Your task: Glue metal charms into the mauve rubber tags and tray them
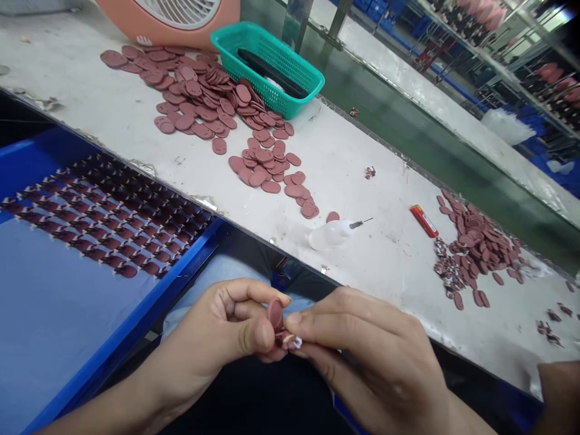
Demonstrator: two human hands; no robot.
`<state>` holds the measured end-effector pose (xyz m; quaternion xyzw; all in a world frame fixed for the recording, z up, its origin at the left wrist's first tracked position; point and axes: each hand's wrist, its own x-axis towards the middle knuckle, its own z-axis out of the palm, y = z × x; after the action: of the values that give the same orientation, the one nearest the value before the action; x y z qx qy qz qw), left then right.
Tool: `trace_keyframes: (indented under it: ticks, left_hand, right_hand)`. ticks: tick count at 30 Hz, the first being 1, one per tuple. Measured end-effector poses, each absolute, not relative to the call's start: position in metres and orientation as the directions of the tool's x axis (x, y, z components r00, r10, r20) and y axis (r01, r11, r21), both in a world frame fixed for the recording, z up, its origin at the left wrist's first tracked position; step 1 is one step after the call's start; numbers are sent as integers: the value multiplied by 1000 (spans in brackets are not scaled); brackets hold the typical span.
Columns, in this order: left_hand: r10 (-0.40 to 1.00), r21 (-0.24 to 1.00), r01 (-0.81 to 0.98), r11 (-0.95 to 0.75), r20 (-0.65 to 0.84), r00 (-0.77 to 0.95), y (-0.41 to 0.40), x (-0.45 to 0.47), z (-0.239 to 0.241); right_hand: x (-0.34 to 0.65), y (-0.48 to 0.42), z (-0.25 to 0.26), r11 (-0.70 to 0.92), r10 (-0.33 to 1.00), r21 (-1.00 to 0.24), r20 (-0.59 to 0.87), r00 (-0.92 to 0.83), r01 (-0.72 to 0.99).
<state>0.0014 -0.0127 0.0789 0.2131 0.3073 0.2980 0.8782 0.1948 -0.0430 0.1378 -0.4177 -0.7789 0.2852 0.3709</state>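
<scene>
Over my lap, my left hand (pixel 226 326) pinches a dark pink oval piece (pixel 275 314) between thumb and fingers. My right hand (pixel 367 344) closes its thumb and fingertips on a small figure-like part (pixel 290 341) with a white tip, pressed against the lower end of the oval. My fingers partly hide where the two meet. On the table beyond them lies a white squeeze bottle (pixel 330 234) with a thin needle tip. A large pile of similar oval pieces (pixel 194 90) spreads across the table to the upper left.
A blue tray (pixel 190 241) at left holds rows of assembled pieces. A green basket (pixel 294 109) with a black object stands by an orange fan (pixel 136 24). At right are a red lighter-like item (pixel 425 221), another oval pile (pixel 484 235) and small figure parts (pixel 446 269). A green conveyor belt (pixel 385 103) runs behind.
</scene>
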Motion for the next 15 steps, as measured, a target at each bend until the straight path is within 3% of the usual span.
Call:
trace_keyframes:
  ticks: [15]
  left_hand:
    - [660,560,-375,739,-488,571,-11,2,75]
  right_hand:
    - [192,-37,124,505,858,-734,374,-351,454]
